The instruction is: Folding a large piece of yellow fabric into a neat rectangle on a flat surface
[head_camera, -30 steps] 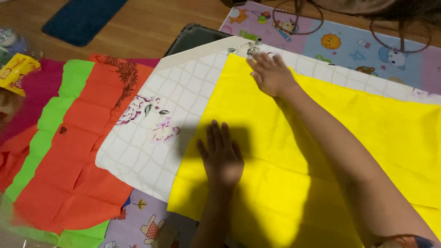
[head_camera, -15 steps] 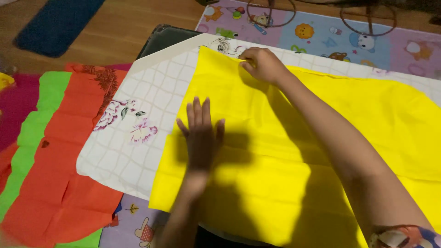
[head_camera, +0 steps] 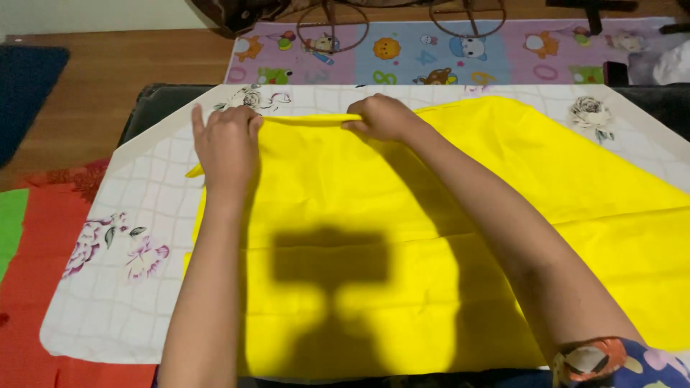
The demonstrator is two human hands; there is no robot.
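Hands [head_camera: 226,144] pinch yellow cloth [head_camera: 445,237], fingertips hidden.

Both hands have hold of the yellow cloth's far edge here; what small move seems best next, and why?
Probably draw that far edge toward the body. The left hand and right hand pinch the yellow cloth along its far edge, already lifted off the white floral sheet.

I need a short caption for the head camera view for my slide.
Both hands, left hand and right hand, pinch the far edge of a yellow cloth on a white floral sheet.
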